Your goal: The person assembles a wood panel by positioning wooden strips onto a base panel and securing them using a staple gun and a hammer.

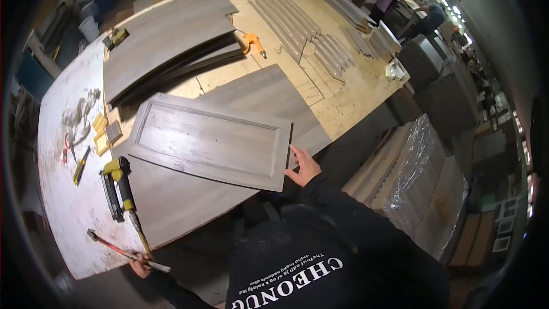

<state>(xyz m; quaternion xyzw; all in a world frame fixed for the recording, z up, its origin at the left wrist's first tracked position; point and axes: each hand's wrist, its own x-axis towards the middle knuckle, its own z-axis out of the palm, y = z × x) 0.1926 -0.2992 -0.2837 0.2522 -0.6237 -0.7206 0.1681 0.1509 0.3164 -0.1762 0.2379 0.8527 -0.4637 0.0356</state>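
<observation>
The left hand (pixel 139 265) curls its fingers round a red tool (pixel 114 246), near left, while the right hand (pixel 305 166), fingers parted, touches the right edge of a grey panel (pixel 214 143).

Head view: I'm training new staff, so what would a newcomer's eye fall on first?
Probably the grey-brown framed panel in the middle, with the right hand at its right end. Then the gun-shaped orange tool beyond it, bright on the pale table, and the shiny plastic-wrapped stack at the lower right.
</observation>
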